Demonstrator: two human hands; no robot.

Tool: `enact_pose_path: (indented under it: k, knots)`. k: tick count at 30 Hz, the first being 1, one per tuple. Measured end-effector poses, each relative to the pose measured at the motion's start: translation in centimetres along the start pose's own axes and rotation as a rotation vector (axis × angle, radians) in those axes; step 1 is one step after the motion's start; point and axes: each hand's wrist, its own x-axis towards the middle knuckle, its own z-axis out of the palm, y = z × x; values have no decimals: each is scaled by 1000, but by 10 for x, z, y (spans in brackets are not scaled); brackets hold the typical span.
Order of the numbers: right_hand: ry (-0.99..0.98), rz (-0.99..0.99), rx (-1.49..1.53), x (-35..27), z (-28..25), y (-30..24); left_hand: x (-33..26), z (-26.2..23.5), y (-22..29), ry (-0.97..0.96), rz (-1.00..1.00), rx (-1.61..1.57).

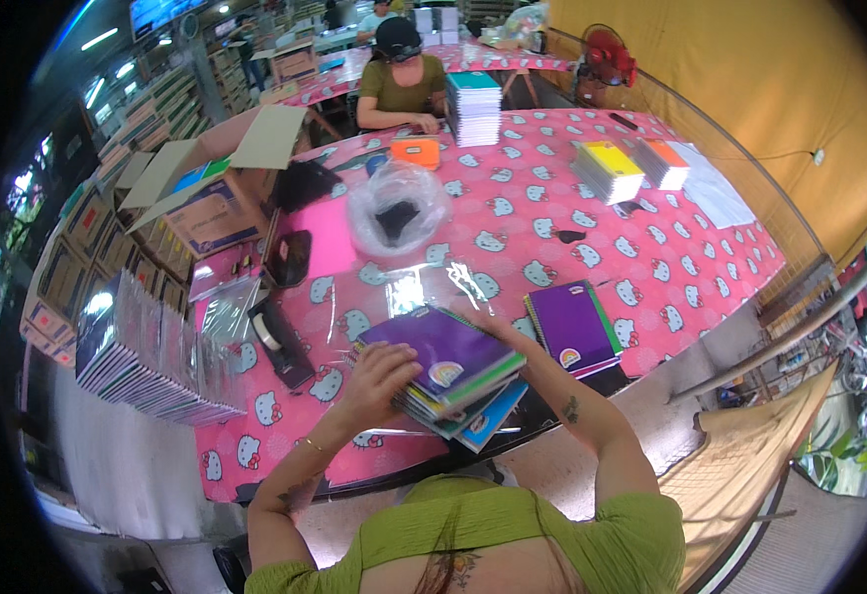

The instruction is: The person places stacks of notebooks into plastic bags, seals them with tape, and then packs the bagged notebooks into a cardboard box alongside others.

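My left hand [379, 379] grips the near left side of a stack of spiral notebooks [450, 368] with a purple one on top. My right hand [498, 332] holds the far right edge of the same stack, mostly hidden behind it. A clear plastic sleeve [433, 290] lies on the pink patterned table [651, 267] just beyond the stack. Another small pile of purple notebooks [572, 327] lies to the right, next to my right forearm.
A row of wrapped notebook packs [146, 361] stands at the left, with a black tape dispenser [280, 342] beside it. A crumpled clear bag [397, 208], open cardboard box [211, 188] and further notebook stacks [607, 170] lie farther off. A person in green [401, 84] sits opposite.
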Motion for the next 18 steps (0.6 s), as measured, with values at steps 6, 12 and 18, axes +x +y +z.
enact_pose_path:
  k: [6, 12, 18]
  knots:
    - [-18, -414, -325, -1, 22, 41, -65, 27, -8, 367, -795, -917]
    - [256, -485, -401, -4, 38, 103, -122, 84, -36, 182, -881, -909]
    - [177, -563, -425, -8, 63, 82, -107, 72, -35, 299, -826, -904]
